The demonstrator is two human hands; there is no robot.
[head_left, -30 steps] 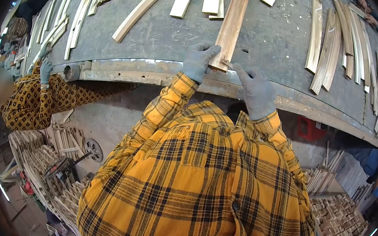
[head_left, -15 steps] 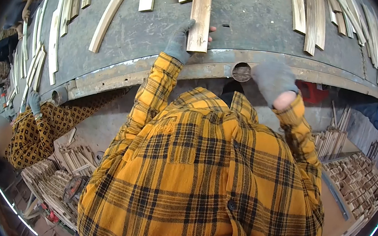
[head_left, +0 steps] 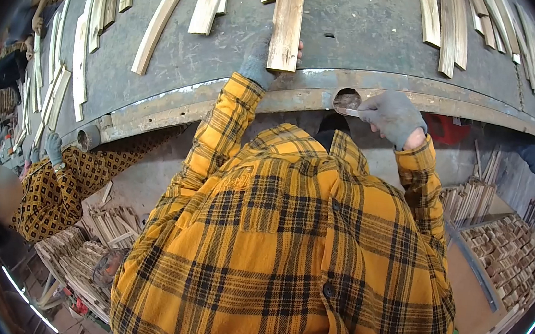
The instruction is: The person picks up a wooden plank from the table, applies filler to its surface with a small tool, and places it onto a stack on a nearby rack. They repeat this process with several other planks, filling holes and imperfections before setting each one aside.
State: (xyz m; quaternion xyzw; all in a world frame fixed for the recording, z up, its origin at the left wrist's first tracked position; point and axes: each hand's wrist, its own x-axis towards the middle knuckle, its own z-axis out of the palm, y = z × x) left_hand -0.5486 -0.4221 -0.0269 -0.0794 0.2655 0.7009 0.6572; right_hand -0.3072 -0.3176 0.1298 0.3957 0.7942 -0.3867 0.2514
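Observation:
My left hand point(head_left: 257, 56), in a grey glove, is closed around the near end of a wooden strip point(head_left: 286, 35), with fingertips showing past its right edge. The strip points away from me over the dark tabletop, its near end close to the table edge. My gloved right hand point(head_left: 393, 115) pinches a small flat-bladed scraper point(head_left: 349, 112); most of it is hidden in the fingers. Its pale tip is at the lower rim of a round metal cup point(head_left: 347, 100) fixed at the table's front edge. Brownish stuff shows inside the cup.
More wooden strips point(head_left: 166, 16) lie on the dark table point(head_left: 352, 39), left and right. A co-worker in a patterned top point(head_left: 58, 200) is at my left, near another metal cup point(head_left: 89, 137). Stacked wood point(head_left: 509, 257) stands behind at right; a red object point(head_left: 446, 129) is under the table.
My right hand was blurred over the cup's right side; now it is slightly lower, with the scraper visible at the rim. Strips beyond my left hand have shifted nearer. The held strip barely moved.

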